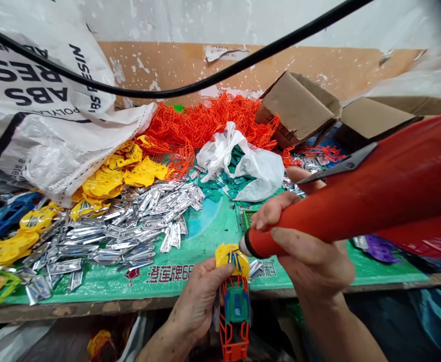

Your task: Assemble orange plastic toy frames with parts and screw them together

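Observation:
My left hand (201,296) grips a toy vehicle body at the bottom centre, its thumb on the yellow front shell (232,257). Behind that shell the body has an orange-red frame (235,349) and a teal middle piece (237,304). My right hand (314,256) is wrapped round a large red tool (341,196) that comes in from the right. The tool's metal tip (244,246) is at the right edge of the yellow shell; whether they touch I cannot tell.
Silver parts (130,231) and yellow shells (103,181) cover the table's left. Orange-red frames (213,120) lie behind a white bag (261,173) with teal pieces. Cardboard boxes (299,108) stand at back right. A black cable (160,94) hangs across the top.

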Motion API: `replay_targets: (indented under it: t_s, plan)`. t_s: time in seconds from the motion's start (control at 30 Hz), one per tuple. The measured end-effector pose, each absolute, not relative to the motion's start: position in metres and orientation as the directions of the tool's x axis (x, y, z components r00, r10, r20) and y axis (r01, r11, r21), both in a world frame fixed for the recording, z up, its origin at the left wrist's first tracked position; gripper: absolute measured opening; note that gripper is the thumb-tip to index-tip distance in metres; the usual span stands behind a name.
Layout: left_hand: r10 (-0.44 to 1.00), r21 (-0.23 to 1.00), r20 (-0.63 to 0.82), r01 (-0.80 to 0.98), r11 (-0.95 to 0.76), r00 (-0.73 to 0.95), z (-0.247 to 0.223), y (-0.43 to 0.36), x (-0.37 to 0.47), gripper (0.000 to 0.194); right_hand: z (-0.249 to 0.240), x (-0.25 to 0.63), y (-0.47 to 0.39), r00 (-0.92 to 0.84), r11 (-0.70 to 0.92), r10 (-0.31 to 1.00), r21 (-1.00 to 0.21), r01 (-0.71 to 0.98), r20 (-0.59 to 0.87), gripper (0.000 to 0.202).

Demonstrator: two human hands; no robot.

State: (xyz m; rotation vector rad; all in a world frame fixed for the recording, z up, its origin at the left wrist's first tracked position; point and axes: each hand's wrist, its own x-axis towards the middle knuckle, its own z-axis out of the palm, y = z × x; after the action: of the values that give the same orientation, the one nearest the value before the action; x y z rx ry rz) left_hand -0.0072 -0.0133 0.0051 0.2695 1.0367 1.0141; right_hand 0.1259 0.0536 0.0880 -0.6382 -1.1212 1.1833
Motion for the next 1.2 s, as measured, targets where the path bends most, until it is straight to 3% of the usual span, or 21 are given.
replay_targets:
  t_s: [0.07,0.23,0.3,0.73,1.2]
  plan:
    - [0.799,0.624,-0.591,-0.562,0.542,0.114,0.004,-0.013,-0.007,0.03,0.085,0.125,0.054,-0.026,0.311,0.939,-0.878,-0.365,0.344,0.054]
    - [0.8,0.643,-0.59,-0.538,0.545,0.105,-0.001,-0.014,-0.007,0.03,0.077,0.125,0.055,-0.014,0.341,0.934,-0.904,-0.258,0.356,0.015]
    - [0.798,0.641,-0.593,-0.537,0.549,0.107,-0.003,-0.014,-0.007,0.03,0.075,0.125,0.056,-0.018,0.35,0.932,-0.908,-0.229,0.363,0.01]
    - [0.809,0.675,-0.586,-0.527,0.516,0.041,0.0,-0.016,0.0,0.025,0.064,0.126,0.056,-0.068,0.346,0.927,-0.912,-0.22,0.368,0.011]
    - [0.826,0.686,-0.56,-0.524,0.505,0.063,0.003,-0.014,-0.004,0.031,0.067,0.126,0.063,-0.119,0.28,0.93,-0.878,-0.387,0.349,0.024]
